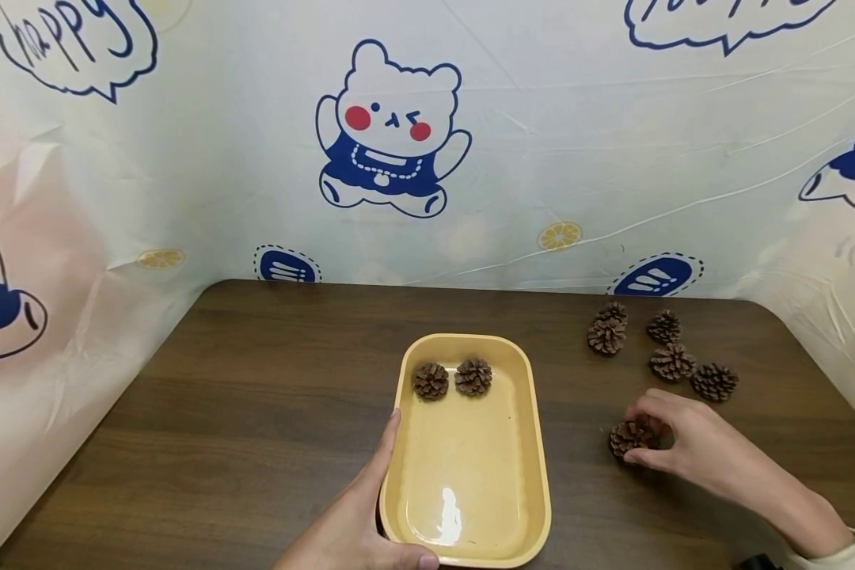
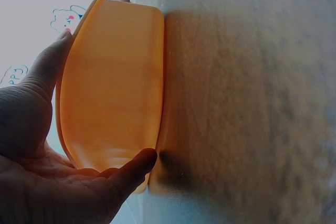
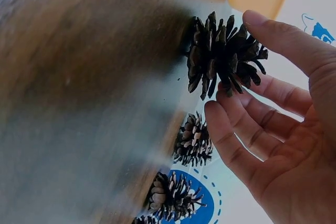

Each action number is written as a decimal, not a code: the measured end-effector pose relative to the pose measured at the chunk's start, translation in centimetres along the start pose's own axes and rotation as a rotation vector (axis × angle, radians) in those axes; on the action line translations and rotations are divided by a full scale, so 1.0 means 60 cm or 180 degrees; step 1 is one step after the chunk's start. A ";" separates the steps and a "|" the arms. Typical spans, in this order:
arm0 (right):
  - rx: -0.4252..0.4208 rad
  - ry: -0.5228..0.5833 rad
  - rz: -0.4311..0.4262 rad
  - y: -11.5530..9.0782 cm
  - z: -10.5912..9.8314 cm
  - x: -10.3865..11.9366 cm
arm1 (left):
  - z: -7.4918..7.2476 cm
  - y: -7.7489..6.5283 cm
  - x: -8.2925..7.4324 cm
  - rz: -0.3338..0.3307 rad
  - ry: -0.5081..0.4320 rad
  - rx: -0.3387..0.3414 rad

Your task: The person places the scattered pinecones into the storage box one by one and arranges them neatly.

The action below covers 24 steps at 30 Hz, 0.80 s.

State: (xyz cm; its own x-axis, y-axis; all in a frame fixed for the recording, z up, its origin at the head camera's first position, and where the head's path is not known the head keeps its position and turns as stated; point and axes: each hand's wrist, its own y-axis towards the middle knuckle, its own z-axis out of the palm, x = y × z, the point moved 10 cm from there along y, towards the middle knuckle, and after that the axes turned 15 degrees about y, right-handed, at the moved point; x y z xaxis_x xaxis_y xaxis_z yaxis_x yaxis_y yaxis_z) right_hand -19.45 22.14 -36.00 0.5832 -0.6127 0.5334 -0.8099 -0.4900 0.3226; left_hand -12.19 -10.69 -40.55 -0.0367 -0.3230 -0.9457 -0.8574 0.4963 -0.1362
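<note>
A yellow rectangular tray (image 1: 470,475) sits on the table, with two brown pine cones, one (image 1: 431,381) beside the other (image 1: 473,377), at its far end. My left hand (image 1: 359,507) holds the tray by its near left corner, one digit along the left side and another at the near edge. In the left wrist view the tray's outer wall (image 2: 113,77) fills the space between the digits. To the right of the tray, my right hand (image 1: 698,439) has thumb and fingers around a single pine cone (image 3: 223,53), low over the table.
Several more pine cones lie beyond my right hand: a pair (image 1: 606,336) close together, and to their right a loose group (image 1: 673,362). A dark wood table (image 1: 256,427) carries everything. Behind it hangs a printed sheet (image 1: 541,142) with a cartoon bear.
</note>
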 end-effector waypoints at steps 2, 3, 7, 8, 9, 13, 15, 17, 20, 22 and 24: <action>0.0007 -0.0001 0.0008 0.000 0.000 0.000 | 0.000 0.000 0.000 0.0001 0.0015 -0.0003; 0.0010 -0.0003 0.0013 0.000 0.000 0.000 | 0.000 0.000 0.000 -0.0001 0.0017 -0.0003; 0.0024 -0.0026 0.0031 0.000 0.000 0.001 | -0.001 0.000 -0.001 0.0039 0.0054 -0.0012; 0.0025 -0.0036 0.0029 0.000 0.000 0.001 | -0.001 0.000 -0.001 0.0039 0.0044 -0.0008; 0.0030 -0.0040 0.0032 0.000 0.000 0.001 | -0.001 0.000 -0.001 0.0041 0.0049 -0.0011; 0.0047 -0.0053 0.0005 0.000 0.001 0.003 | -0.001 0.000 -0.002 0.0050 0.0065 -0.0019; 0.0045 -0.0061 -0.0012 0.000 0.001 0.005 | -0.001 0.000 -0.001 0.0020 0.0065 -0.0015; 0.0042 -0.0085 -0.0033 0.000 0.001 0.006 | -0.001 0.000 -0.001 0.0014 0.0050 -0.0010; 0.0029 -0.0154 -0.0062 0.000 0.000 0.010 | -0.002 0.000 0.000 -0.0038 0.0065 -0.0017; 0.0008 -0.0243 -0.0088 0.000 -0.001 0.014 | -0.002 -0.001 0.000 -0.0050 0.0091 -0.0030; -0.0004 -0.0333 -0.0090 0.002 -0.003 0.017 | -0.002 -0.001 0.000 -0.0080 0.0135 -0.0048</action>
State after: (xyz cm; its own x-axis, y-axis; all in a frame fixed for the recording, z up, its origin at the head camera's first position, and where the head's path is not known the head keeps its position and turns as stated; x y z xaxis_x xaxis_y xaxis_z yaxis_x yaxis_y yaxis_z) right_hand -18.95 21.57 -35.29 0.6092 -0.6601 0.4394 -0.7930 -0.5073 0.3374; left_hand -12.20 -10.86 -40.51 -0.0364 -0.3691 -0.9287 -0.8660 0.4754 -0.1550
